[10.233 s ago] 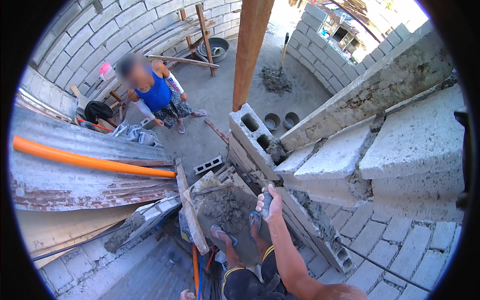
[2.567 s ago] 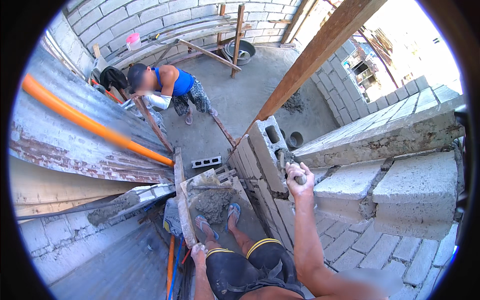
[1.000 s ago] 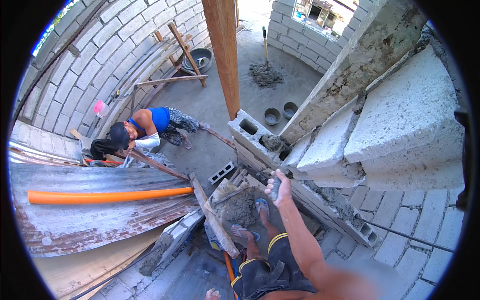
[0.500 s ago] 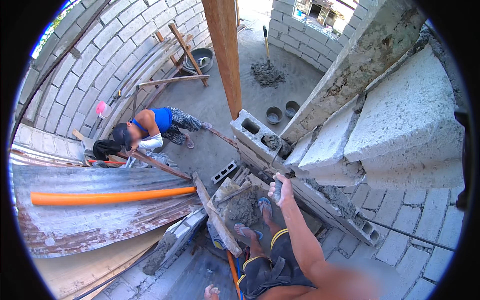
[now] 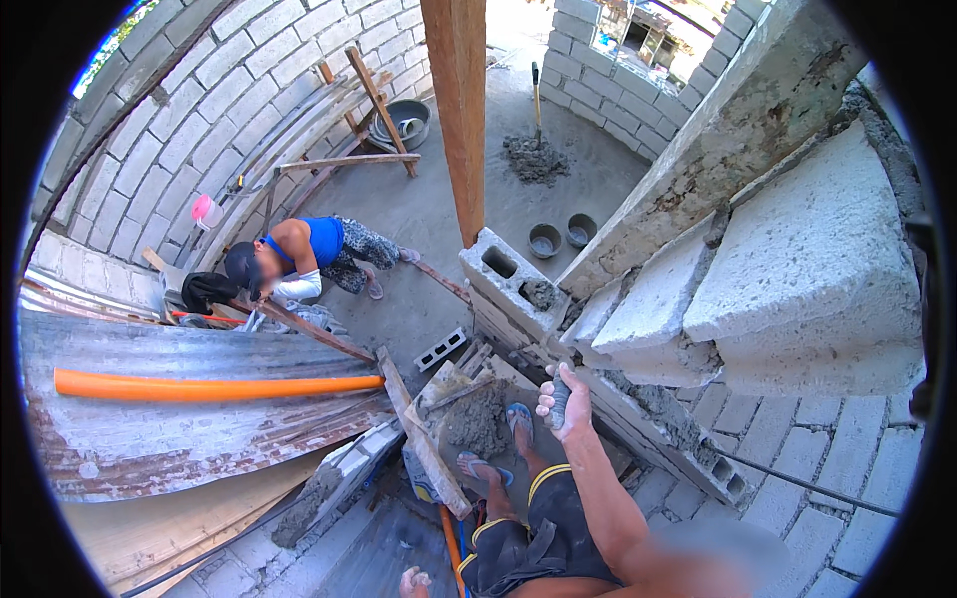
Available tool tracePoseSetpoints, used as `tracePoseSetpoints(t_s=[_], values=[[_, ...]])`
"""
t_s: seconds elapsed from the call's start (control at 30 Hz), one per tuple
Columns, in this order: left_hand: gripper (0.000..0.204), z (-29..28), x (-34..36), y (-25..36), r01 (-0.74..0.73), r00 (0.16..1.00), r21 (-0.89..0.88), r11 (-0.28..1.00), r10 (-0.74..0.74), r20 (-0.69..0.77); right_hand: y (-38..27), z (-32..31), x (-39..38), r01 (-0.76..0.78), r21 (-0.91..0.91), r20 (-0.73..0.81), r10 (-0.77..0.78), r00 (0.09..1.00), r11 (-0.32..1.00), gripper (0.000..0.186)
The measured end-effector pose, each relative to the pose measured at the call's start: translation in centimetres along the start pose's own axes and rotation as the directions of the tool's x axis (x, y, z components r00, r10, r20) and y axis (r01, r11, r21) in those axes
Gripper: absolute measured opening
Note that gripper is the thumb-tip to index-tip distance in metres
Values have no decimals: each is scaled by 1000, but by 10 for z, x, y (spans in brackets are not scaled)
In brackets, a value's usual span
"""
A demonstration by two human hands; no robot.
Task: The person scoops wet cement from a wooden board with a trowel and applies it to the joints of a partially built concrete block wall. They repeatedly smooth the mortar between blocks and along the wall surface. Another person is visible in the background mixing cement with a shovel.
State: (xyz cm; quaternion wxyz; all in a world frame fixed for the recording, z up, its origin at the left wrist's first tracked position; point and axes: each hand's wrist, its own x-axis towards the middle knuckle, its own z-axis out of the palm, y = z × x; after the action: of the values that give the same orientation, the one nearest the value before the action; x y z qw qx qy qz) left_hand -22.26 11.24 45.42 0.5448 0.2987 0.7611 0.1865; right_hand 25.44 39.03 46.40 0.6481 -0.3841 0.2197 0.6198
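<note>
My right hand [image 5: 560, 401] is closed round the grey trowel handle [image 5: 562, 391], just below a hollow concrete block [image 5: 513, 267] with mortar in a cell, atop a block wall. The trowel's blade is hard to make out. Rightward runs a course of rough blocks [image 5: 773, 239] under a concrete beam [image 5: 688, 169]; mortar lines the lower course [image 5: 648, 404]. My left hand [image 5: 415, 581] is low at the lower edge, fingers curled, what it holds unclear. A heap of mortar [image 5: 477, 421] lies on a board by my sandalled feet.
A co-worker [image 5: 321, 239] in blue bends over a timber [image 5: 319, 334] at left. An upright post [image 5: 454, 120] rises ahead. An orange pipe [image 5: 219, 387] crosses corrugated sheets [image 5: 150, 458]. Behind are two buckets [image 5: 544, 241], a loose block [image 5: 440, 349] and a shovel [image 5: 536, 100] in mortar.
My right hand is slightly lower than half a second ago, still gripping the handle. Since the oldest frame, the co-worker has gone from standing upright to bending low over a timber.
</note>
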Motion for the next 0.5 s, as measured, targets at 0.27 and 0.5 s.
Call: tracePoseSetpoints(t_s=[0.27,0.5], values=[[38,-3,-6,-7,0,1000,-4,1000,0,-9,-8,3,1,-29,134,2,29,1000,991,27],[40,-3,-20,-34,4,1000,13,1000,-4,-11,2,-9,-4,71,2,-31,-71,997,997,23]])
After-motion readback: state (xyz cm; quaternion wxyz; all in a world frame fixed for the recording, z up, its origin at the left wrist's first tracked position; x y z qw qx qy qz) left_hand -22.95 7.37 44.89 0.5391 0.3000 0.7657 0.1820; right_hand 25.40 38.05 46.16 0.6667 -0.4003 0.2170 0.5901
